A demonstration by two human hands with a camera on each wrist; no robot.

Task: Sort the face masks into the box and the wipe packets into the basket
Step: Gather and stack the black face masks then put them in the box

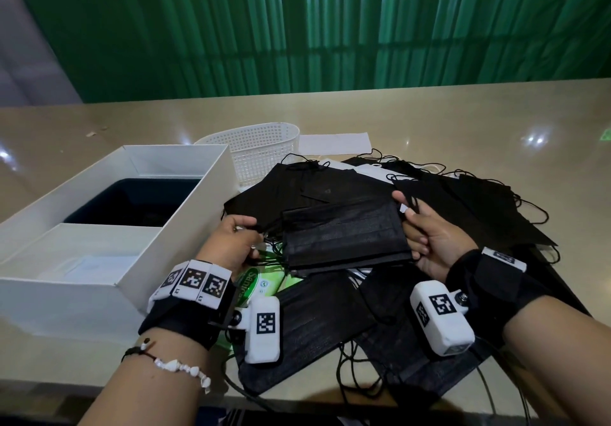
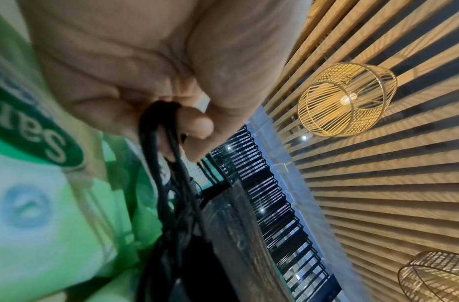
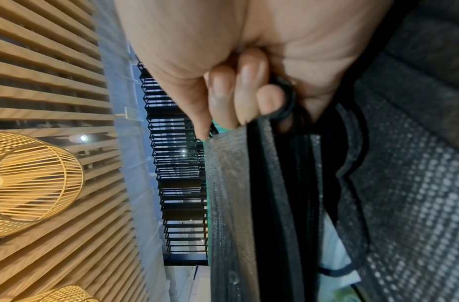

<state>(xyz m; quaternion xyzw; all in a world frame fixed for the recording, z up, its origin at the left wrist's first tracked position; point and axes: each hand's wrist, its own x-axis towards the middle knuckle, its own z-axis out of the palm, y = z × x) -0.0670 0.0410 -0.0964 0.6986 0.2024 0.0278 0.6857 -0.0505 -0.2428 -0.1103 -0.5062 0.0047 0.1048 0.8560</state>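
Observation:
Both hands hold a small stack of black face masks (image 1: 345, 235) above the pile at the table's middle. My left hand (image 1: 243, 238) pinches the bunched black ear loops (image 2: 161, 130) at the stack's left end. My right hand (image 1: 418, 230) grips the stack's right edge (image 3: 231, 183), fingers curled round it. More black masks (image 1: 463, 207) lie spread beneath and to the right. A green and white wipe packet (image 1: 261, 285) lies under my left hand, large and blurred in the left wrist view (image 2: 42, 204). The white box (image 1: 185, 214) stands at the left, the white mesh basket (image 1: 261, 147) behind the pile.
A white sheet of paper (image 1: 334, 142) lies beyond the basket. Loose black ear loops (image 1: 360, 379) trail near the table's front edge. A green curtain hangs behind the beige table (image 1: 496, 121). The box has a dark inner compartment (image 1: 132, 202).

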